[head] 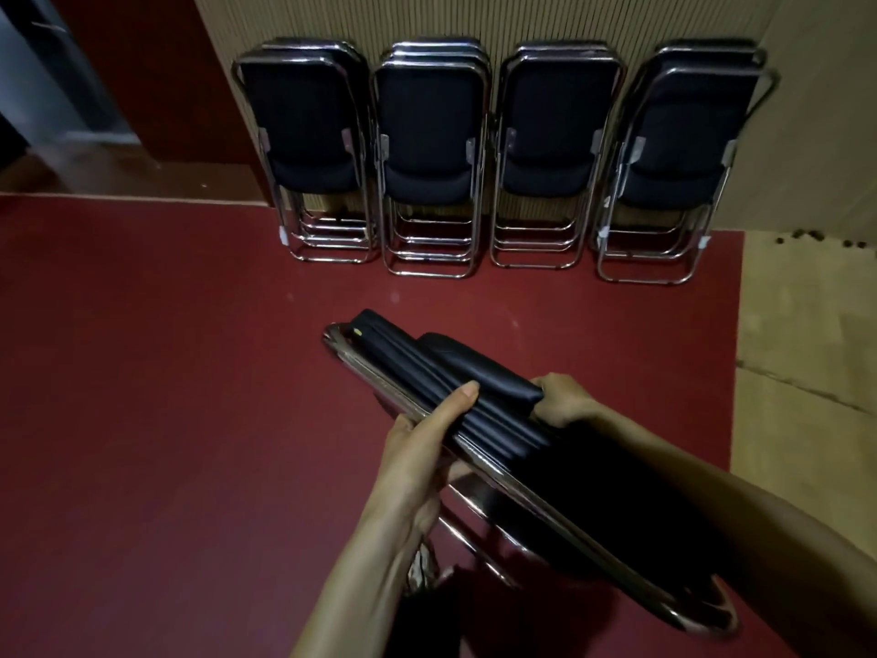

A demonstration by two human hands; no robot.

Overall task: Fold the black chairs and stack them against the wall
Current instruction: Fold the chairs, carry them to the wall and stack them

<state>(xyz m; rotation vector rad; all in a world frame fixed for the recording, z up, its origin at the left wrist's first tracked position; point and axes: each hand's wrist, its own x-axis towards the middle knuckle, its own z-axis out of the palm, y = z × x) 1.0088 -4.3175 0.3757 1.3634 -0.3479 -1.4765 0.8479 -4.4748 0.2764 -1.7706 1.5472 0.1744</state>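
I carry a folded black chair [417, 368] with a chrome frame, held flat and tilted, in front of me above the red floor. My left hand [417, 448] grips its frame from the left side, thumb lying along the padded back. My right hand [564, 401] grips the chair at the edge of the black seat cushion. Ahead, several stacks of folded black chairs lean against the ribbed wall: a left stack [308, 149], a second stack [432, 154], a third stack [555, 144] and a right stack [683, 154].
Red floor [166, 372] stretches between me and the stacks. A tan floor section [807, 349] lies to the right. A dark red wall panel and a doorway [71, 87] are at the far left.
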